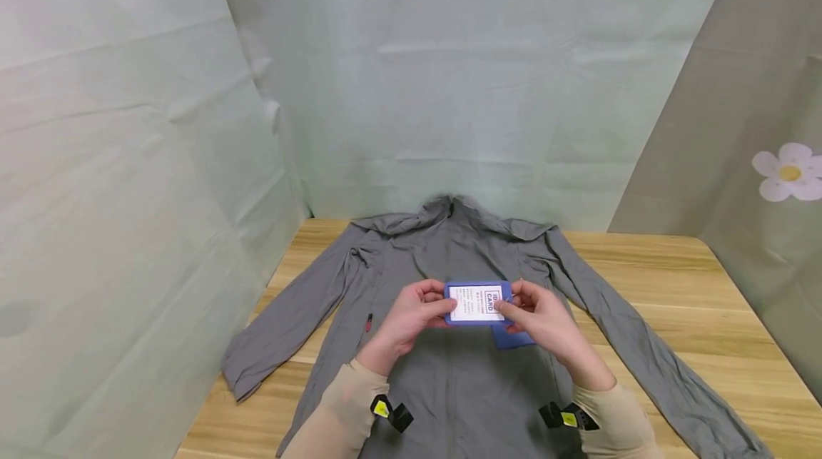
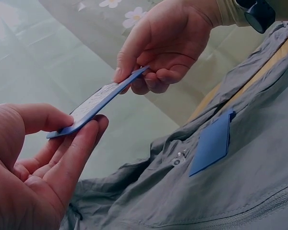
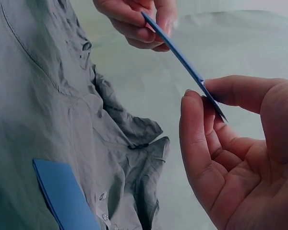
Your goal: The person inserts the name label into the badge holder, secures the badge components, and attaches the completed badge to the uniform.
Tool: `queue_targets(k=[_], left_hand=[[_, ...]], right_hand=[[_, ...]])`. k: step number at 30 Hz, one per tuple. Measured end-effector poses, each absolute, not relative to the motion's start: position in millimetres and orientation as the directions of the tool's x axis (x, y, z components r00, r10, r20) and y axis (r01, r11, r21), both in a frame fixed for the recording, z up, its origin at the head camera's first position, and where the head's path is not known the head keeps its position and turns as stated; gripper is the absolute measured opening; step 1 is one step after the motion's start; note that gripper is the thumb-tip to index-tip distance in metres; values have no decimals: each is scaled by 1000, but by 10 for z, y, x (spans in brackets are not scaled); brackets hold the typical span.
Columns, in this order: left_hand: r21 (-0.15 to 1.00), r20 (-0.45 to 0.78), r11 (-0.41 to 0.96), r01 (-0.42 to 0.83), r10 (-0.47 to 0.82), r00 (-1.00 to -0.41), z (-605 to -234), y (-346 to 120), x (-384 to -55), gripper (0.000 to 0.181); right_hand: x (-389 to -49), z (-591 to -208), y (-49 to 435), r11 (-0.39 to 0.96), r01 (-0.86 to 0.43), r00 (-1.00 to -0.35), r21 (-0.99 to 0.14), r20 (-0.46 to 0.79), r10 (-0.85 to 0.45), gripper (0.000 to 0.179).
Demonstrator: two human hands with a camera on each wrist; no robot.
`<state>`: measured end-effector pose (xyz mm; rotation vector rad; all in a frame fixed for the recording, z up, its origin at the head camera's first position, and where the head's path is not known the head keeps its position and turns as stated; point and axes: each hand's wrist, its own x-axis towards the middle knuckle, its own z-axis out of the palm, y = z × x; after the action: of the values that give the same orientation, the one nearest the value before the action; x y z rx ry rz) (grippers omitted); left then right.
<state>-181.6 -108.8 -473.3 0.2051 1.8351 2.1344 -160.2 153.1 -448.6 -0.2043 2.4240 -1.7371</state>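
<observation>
Pinching card (image 1: 473,303) with left grip (image 1: 411,318) and right grip (image 1: 546,321), lower centre of head frame, above jacket (image 1: 430,387).

We take this for a small makeshift recording booth, with a wooden table (image 1: 668,266) walled in by hanging sheets: a pale, creased one (image 1: 462,81) at twelve o'clock, another (image 1: 128,180) at ten, and a duller one with a white flower (image 1: 790,172) towards two. Black camera devices (image 1: 568,417) on both wrists fit that.
</observation>
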Motion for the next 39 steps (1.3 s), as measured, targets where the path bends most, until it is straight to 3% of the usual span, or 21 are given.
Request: queue_targets(k=[28,33,39], left_hand=[[980,-80,-149,-135,325,-942,-4701,-1118,-1829,19],[976,-69,-176,-130,315,-947,-4699,-1160,-1863,19],[974,-61,-191,-124,304,-951,-4704,-1185,-1888,18]], right_hand=[[-1620,-4455,1672,311,-35,-980,-950,-28,-196,37],[-1666,-4419,1935,425,-47,-989,-904,-18,-147,39],[-1686,-4460,2240,668,-73,-989,-740,-32,-144,45]])
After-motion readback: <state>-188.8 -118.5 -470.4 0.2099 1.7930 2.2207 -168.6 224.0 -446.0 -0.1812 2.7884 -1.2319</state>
